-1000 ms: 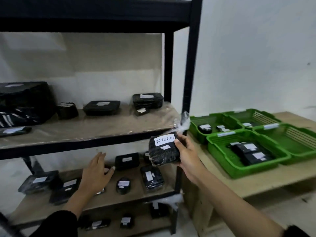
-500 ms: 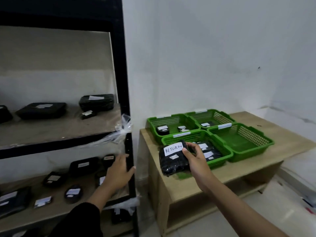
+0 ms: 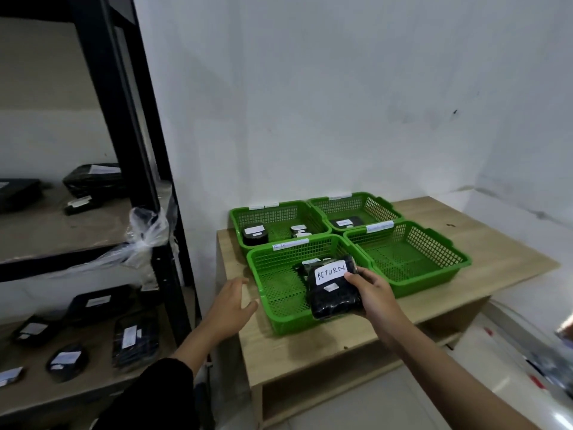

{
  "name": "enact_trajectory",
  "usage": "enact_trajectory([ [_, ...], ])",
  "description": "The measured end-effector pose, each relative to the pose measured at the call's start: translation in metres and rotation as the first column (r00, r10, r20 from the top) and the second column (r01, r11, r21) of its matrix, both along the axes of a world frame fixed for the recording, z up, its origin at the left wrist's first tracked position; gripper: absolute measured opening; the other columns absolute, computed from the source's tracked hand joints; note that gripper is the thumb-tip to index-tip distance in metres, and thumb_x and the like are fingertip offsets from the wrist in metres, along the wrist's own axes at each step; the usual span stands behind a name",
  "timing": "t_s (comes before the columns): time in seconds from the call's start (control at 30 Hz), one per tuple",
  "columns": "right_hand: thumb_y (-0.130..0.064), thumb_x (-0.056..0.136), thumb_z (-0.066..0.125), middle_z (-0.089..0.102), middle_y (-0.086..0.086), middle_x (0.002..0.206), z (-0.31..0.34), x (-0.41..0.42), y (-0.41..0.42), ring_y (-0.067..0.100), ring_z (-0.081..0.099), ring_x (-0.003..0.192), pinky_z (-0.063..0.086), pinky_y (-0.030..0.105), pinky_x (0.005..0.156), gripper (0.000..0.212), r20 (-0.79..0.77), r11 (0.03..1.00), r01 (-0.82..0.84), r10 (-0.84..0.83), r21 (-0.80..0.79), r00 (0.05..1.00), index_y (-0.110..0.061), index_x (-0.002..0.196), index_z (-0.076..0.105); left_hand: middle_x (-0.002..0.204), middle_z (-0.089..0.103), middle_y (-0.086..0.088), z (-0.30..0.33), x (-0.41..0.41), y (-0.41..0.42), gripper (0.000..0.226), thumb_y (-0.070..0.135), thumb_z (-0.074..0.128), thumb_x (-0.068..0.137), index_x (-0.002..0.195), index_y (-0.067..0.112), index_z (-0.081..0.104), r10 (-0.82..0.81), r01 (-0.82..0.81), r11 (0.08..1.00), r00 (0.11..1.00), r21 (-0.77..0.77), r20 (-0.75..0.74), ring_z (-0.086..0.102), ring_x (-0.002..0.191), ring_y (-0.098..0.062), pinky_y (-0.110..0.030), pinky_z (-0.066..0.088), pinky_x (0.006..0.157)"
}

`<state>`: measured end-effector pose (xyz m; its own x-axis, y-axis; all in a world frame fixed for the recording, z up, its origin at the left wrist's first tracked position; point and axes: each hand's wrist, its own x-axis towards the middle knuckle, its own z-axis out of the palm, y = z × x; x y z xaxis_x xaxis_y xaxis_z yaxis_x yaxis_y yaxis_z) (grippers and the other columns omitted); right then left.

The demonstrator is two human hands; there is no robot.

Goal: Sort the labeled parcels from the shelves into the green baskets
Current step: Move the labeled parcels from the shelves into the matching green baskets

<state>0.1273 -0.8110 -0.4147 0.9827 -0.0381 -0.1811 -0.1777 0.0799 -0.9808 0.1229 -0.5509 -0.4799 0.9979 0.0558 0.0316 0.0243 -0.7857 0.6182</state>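
Black "RETURN" parcel (image 3: 333, 288), gripped by right hand (image 3: 376, 301), over near-left green basket (image 3: 276, 301).

A black wrapped parcel (image 3: 333, 288) with a white handwritten label reading RETURN is gripped by the right hand (image 3: 373, 294) above the near-left green basket (image 3: 273, 301). Four green mesh baskets sit in a square on the tabletop (image 3: 502, 259); the near-right basket (image 3: 409, 259) holds nothing, while more labeled black parcels lie on the shelves (image 3: 62, 237).
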Motion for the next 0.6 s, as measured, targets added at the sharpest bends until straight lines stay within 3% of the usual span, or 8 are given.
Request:
enact_trajectory([
  [0.13,-0.010,0.094,0.053,0.069,0.011,0.099,-0.006,0.054,-0.015,0.024,0.066,0.081,0.052,0.030,0.060,0.011,0.001,0.999,0.013,-0.013,-0.046,1.000,-0.012,0.100,0.062,0.133,0.046,-0.015,-0.007,0.054,0.003,0.053,0.028,0.060,0.087,0.129,0.002,0.043,0.043,-0.042,0.998,0.999,-0.045,0.020,0.047,0.124,-0.028,-0.034,0.039,0.101],
  [0.27,-0.006,0.090,0.058,0.071,0.012,0.090,-0.013,0.114,-0.020,0.022,0.067,0.070,0.056,0.034,0.067,0.011,-0.007,0.995,-0.034,0.033,-0.095,0.999,-0.011,0.098,0.064,0.129,0.048,-0.016,-0.018,0.115,0.013,0.049,0.024,0.063,0.086,0.127,0.004,0.044,0.125,-0.123,0.988,0.992,-0.092,0.017,0.052,0.116,-0.030,-0.036,0.043,0.097],
  [0.4,-0.006,0.087,0.061,0.070,0.013,0.095,-0.020,0.170,-0.017,0.026,0.067,0.078,0.054,0.039,0.077,0.013,-0.033,0.987,-0.093,0.089,-0.128,0.995,-0.017,0.094,0.064,0.126,0.049,-0.020,-0.035,0.173,0.014,0.049,0.022,0.064,0.085,0.126,0.003,0.045,0.238,-0.236,0.967,0.971,-0.095,0.005,0.048,0.117,-0.032,-0.034,0.038,0.098],
  [0.47,-0.010,0.087,0.064,0.070,0.011,0.100,-0.028,0.195,-0.015,0.028,0.068,0.088,0.055,0.042,0.084,0.018,-0.048,0.976,-0.134,0.128,-0.172,0.991,-0.019,0.102,0.063,0.131,0.043,-0.023,-0.043,0.200,0.013,0.056,0.022,0.065,0.085,0.131,0.002,0.040,0.290,-0.290,0.951,0.957,-0.108,-0.019,0.043,0.124,-0.034,-0.034,0.034,0.104],
  [0.6,-0.008,0.087,0.062,0.068,0.009,0.101,-0.039,0.231,-0.015,0.023,0.067,0.088,0.053,0.031,0.073,0.029,-0.086,0.973,-0.162,0.150,-0.162,0.985,-0.019,0.113,0.057,0.132,0.039,-0.025,-0.051,0.239,0.015,0.060,0.026,0.063,0.085,0.132,0.001,0.037,0.432,-0.432,0.892,0.901,-0.134,-0.029,0.042,0.123,-0.038,-0.039,0.036,0.103],
])
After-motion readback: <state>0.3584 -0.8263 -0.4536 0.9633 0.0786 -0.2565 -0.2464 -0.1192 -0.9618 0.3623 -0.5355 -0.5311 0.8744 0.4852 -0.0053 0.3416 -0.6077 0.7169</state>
